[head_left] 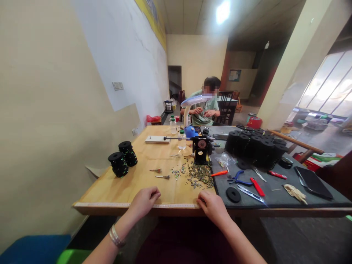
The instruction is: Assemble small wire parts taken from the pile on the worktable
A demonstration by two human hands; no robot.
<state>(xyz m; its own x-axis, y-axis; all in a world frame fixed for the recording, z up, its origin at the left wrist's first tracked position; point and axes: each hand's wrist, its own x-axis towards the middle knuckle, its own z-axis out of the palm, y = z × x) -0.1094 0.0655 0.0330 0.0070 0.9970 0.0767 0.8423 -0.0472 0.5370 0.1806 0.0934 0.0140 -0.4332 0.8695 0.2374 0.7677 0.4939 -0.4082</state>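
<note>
My left hand [145,200] rests at the table's front edge, thumb and fingers pinched together. To its right, my right hand [213,206] is closed at the same edge, fingers curled under. Whatever either holds, if anything, is too small or hidden to make out. Beyond my right hand lies a pile of small dark metallic pieces [200,176], with tiny coloured pieces [177,171] scattered to its left. Two small brush-like items [162,177] lie beyond my left hand. Behind the pile stands a black machine with a dial [202,151] and a long rod.
Two wound black spools [118,165] stand at left; many more spools [255,148] crowd the right. On the grey mat are blue pliers [240,180], scissors [250,193], a black disc [233,195], a glove [295,193] and a phone [313,183]. A lamp [189,130] and another person [203,113] are opposite.
</note>
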